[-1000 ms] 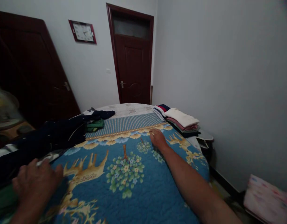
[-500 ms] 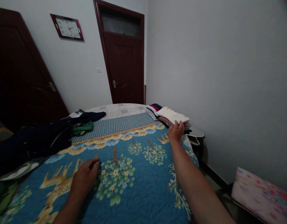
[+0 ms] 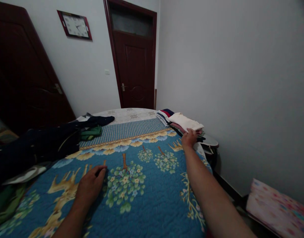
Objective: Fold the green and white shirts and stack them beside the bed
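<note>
My right hand (image 3: 189, 138) reaches to the near edge of a folded cream cloth (image 3: 185, 122) on top of a stack of folded clothes. Its fingers are closed at that edge, and whether they grip the cloth is too small to tell. Beside it lies another folded pile (image 3: 166, 115) in navy, red and white. My left hand (image 3: 92, 185) rests over the blue quilt (image 3: 152, 195) with its fingers loosely curled and apart, holding nothing.
Dark clothes (image 3: 40, 142) heap up on the left, with a green garment (image 3: 91, 133) beside them. Beyond the quilt is a pale patterned cover (image 3: 132, 114). A dark stand (image 3: 211, 142) is by the wall, and a pink floral box-like item (image 3: 275, 205) sits lower right.
The camera view has shifted slightly, moving the scene a little to the right. My right hand's fingers have drawn in at the cream cloth's edge. My left hand has stayed nearly in place.
</note>
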The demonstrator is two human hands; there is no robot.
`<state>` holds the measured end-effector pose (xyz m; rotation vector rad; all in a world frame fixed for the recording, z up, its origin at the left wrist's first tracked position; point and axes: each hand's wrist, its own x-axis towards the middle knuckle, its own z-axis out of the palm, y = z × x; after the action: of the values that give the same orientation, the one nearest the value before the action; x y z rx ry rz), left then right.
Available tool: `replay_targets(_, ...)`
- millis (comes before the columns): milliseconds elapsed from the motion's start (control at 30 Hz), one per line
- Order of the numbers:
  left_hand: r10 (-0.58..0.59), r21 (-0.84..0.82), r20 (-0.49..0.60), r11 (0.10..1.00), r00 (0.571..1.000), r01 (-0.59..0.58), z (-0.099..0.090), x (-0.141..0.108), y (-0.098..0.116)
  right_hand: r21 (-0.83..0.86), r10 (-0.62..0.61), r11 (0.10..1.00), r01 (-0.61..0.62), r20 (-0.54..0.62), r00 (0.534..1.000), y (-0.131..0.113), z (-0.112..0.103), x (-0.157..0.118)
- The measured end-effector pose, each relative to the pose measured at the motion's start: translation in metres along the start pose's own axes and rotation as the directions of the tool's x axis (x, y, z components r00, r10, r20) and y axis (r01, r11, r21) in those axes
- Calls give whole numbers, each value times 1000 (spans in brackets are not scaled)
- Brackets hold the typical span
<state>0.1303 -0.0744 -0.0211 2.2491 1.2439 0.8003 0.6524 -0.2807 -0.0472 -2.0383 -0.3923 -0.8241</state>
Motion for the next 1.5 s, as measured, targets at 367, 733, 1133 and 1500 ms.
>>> replay_targets(367,-15,1,15,1000,1000,15,0,1,0,-27,-39,999,39,29,999,-2,-9,19)
replay_targets(733,-72,-220,30,972,997,77,-5,0,13,270,-244,945,186,196,950,-119,-40,-31)
replay_targets(1133,-192,-742,562,314,805,593,23,-14,75,879,-887,425,215,357,295,-247,-130,-209)
replay_targets(1500,-105,-289,-126,955,986,65,11,-11,50,378,-435,899,220,721,540,-192,-67,-144)
